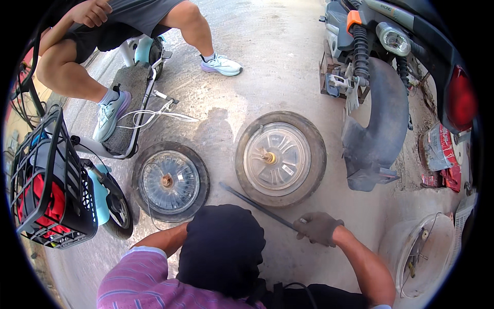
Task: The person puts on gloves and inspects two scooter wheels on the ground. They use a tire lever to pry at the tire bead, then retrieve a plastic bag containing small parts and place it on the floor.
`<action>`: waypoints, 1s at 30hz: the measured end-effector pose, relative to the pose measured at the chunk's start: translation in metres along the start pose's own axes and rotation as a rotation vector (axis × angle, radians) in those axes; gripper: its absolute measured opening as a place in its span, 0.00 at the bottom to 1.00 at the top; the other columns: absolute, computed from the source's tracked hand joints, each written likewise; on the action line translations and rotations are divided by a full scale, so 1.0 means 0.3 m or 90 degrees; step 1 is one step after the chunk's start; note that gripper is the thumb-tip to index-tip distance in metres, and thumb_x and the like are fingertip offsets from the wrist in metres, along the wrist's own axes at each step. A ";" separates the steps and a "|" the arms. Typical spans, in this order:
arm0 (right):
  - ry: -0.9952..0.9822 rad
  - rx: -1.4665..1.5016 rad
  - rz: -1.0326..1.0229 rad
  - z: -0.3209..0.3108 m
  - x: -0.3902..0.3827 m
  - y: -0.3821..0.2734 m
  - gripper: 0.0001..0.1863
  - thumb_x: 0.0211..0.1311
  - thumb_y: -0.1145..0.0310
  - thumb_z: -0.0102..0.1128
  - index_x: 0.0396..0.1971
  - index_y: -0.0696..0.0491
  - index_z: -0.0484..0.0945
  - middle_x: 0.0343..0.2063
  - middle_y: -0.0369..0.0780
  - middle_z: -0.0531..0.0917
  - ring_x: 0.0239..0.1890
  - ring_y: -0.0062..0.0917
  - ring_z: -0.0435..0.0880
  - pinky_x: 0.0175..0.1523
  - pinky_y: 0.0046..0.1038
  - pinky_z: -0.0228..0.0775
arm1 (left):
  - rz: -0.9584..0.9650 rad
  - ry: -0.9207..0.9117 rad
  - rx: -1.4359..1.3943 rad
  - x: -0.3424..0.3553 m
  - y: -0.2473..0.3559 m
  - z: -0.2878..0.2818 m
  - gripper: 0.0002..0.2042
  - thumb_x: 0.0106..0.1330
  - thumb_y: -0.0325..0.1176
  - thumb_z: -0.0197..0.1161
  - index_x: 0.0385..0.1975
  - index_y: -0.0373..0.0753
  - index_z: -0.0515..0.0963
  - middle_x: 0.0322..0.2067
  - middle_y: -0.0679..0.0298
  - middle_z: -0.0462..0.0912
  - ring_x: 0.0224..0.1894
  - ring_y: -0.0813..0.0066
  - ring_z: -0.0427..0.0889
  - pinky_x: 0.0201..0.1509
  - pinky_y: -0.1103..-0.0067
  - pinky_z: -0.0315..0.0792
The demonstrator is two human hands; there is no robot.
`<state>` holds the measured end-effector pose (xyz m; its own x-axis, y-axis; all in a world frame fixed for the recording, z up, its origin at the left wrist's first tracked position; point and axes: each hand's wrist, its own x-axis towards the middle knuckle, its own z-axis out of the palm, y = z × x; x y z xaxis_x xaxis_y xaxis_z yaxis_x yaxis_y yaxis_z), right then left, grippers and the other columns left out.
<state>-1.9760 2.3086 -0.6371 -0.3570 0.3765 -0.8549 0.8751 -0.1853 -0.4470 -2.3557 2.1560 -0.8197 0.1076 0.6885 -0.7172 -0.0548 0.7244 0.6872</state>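
My right hand (pixel 316 228), in a dark glove at the lower centre-right, grips a long dark metal bar (pixel 247 202) that slants up-left toward the space between two wheels. A smaller hub-motor wheel (pixel 181 172) lies flat on the left, a cable across it. A larger hub-motor wheel (pixel 285 149) with a brass-coloured axle lies flat to the right, above the bar. My left forearm (pixel 164 238) runs behind a large dark rounded cloth shape (pixel 221 247) at the lower middle, which hides my left hand.
Another person (pixel 193 28) sits over a white scooter (pixel 126 85) at upper left, with a loose white cord. A black basket (pixel 56 185) is at left. A dark scooter (pixel 375 103) with a bare rear fender stands at right. Buckets (pixel 429 237) sit along the right.
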 end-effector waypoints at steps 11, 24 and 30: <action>-0.089 -0.005 0.066 0.083 0.264 0.145 0.25 0.70 0.45 0.58 0.47 0.52 0.85 0.37 0.35 0.89 0.29 0.20 0.81 0.33 0.29 0.74 | 0.139 0.069 0.112 0.184 0.376 0.065 0.33 0.78 0.44 0.61 0.78 0.44 0.58 0.40 0.56 0.88 0.42 0.67 0.87 0.48 0.74 0.80; -0.083 0.006 0.079 0.075 0.282 0.148 0.27 0.70 0.45 0.59 0.53 0.53 0.84 0.40 0.36 0.90 0.30 0.21 0.82 0.37 0.29 0.75 | 0.175 -0.018 0.166 0.181 0.639 0.142 0.25 0.78 0.53 0.57 0.63 0.42 0.80 0.34 0.58 0.86 0.39 0.72 0.85 0.43 0.79 0.77; -0.077 0.004 0.057 0.074 0.278 0.128 0.26 0.70 0.47 0.58 0.51 0.56 0.84 0.37 0.38 0.90 0.32 0.22 0.83 0.41 0.28 0.77 | 0.287 0.084 0.360 -0.053 0.197 0.015 0.19 0.75 0.45 0.60 0.57 0.42 0.84 0.38 0.59 0.87 0.39 0.73 0.86 0.42 0.77 0.78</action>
<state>-1.9795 2.3129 -0.7315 -0.3142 0.2463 -0.9169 0.9035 -0.2189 -0.3684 -2.3561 2.1878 -0.7672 0.0733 0.9399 -0.3336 0.4593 0.2651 0.8478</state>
